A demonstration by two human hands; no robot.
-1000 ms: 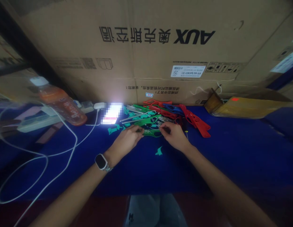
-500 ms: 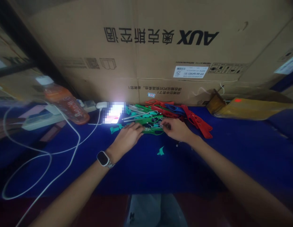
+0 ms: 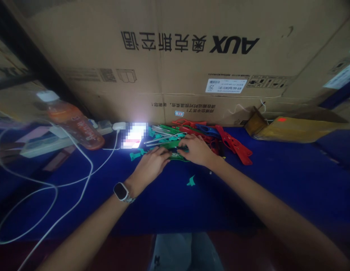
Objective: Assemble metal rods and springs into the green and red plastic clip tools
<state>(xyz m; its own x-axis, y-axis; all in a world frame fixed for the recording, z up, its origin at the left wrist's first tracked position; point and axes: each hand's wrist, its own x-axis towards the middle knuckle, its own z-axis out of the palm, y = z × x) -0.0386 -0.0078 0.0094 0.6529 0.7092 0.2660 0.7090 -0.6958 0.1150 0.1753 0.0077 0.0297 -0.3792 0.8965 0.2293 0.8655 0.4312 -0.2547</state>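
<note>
My left hand point(image 3: 154, 162), a watch point(image 3: 121, 192) on its wrist, is closed around the left end of a long green plastic piece point(image 3: 179, 157) with metal parts along it. Over the right part of that piece is my right hand point(image 3: 197, 150). Its thumb and fingers are bent but apart, and nothing shows between them. Behind both hands lies a pile of green plastic pieces point(image 3: 171, 144), thin metal rods point(image 3: 155, 142), red plastic pieces point(image 3: 234, 145) and a blue plastic piece point(image 3: 209, 130). My right hand hides part of the pile.
A phone-like bright screen point(image 3: 134, 135), blurred out, lies left of the pile beside a white cable point(image 3: 90, 165). Farther left, a drink bottle point(image 3: 76, 124) leans over. A cardboard box point(image 3: 163, 82) stands behind. A yellow envelope point(image 3: 296, 129) lies right; a teal scrap point(image 3: 191, 181) lies in front.
My right hand has shifted left along the green piece, and its thumb and fingers, pinched together before, are now farther apart. My left hand stays on the left end.
</note>
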